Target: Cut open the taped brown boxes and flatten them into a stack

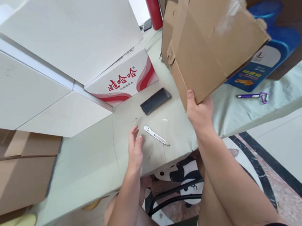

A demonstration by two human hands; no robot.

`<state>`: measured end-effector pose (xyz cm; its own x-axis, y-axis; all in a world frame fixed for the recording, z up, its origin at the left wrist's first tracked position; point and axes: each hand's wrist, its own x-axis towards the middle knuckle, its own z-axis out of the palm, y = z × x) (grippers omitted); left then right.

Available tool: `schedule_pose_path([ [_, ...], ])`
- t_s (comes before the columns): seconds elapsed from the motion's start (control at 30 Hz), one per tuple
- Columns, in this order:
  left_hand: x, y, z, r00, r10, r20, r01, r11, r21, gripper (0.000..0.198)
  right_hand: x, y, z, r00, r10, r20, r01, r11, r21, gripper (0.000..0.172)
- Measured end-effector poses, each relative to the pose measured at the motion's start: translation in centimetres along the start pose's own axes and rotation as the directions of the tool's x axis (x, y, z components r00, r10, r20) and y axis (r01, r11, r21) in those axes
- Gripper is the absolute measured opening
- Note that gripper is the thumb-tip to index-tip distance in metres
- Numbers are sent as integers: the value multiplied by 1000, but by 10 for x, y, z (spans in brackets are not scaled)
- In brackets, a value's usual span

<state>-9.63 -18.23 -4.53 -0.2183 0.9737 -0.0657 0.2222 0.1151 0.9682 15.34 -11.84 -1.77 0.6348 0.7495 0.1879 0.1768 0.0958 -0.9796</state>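
Observation:
My right hand (pixel 201 113) grips the lower corner of a flattened brown cardboard box (pixel 208 42), thumb on the near face. The cardboard is tilted up over the right part of the table, with a strip of clear tape (pixel 236 1) hanging loose from its upper edge. Close to the white utility knife (pixel 156 135), my left hand (pixel 135 144) hovers at or just above the cloth, fingers apart and holding nothing. Beyond the knife lies a black phone (pixel 155 101). A small clear scrap (pixel 165 120) rests beside it.
White boxes (pixel 74 34) are stacked at the left and back, one with red printing (pixel 124 81). A blue bottle (pixel 263 57) stands behind the cardboard, near a purple pen (pixel 249 95). At the back is a red bottle (pixel 152 5); brown cartons (pixel 20 174) sit far left.

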Motion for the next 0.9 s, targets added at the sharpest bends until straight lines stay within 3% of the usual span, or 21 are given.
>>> schedule_pose_path([
  [0.1, 6, 14, 14, 999, 27, 38, -27, 1000, 0, 56, 5, 6, -1, 998, -5, 55, 10, 996, -91, 41],
  [0.17, 9, 30, 29, 988, 66, 141, -67, 998, 2, 48, 9, 7, -2, 992, -20, 123, 43, 982, -184, 32],
  [0.2, 11, 39, 39, 969, 93, 231, -96, 995, 3, 45, 10, 6, -2, 987, -27, 158, 63, 972, -228, 31],
  [0.27, 15, 60, 62, 883, 146, 446, -171, 985, 17, 40, 11, 4, -2, 976, -17, 218, 84, 950, -301, 35],
  [0.33, 18, 80, 88, 834, 170, 525, -250, 965, 85, 36, 12, 1, -2, 964, 24, 266, 77, 929, -361, 38],
  [0.43, 24, 104, 124, 813, 164, 558, -306, 937, 170, 31, 14, -2, -4, 944, 86, 319, 56, 909, -413, 32],
  [0.57, 34, 122, 153, 844, 206, 496, -384, 877, 289, 47, 19, -3, -10, 938, 81, 337, 68, 910, -409, 30],
  [0.67, 44, 130, 164, 874, 243, 421, -428, 794, 431, 52, 21, 0, -11, 937, 35, 348, 105, 921, -375, 36],
  [0.77, 56, 134, 172, 902, 231, 364, -410, 722, 557, 44, 19, 6, -6, 936, -24, 352, 136, 945, -297, 42],
  [0.9, 71, 134, 177, 911, 217, 349, -408, 580, 705, 42, 14, 11, 0, 930, 6, 368, 100, 958, -268, 46],
])
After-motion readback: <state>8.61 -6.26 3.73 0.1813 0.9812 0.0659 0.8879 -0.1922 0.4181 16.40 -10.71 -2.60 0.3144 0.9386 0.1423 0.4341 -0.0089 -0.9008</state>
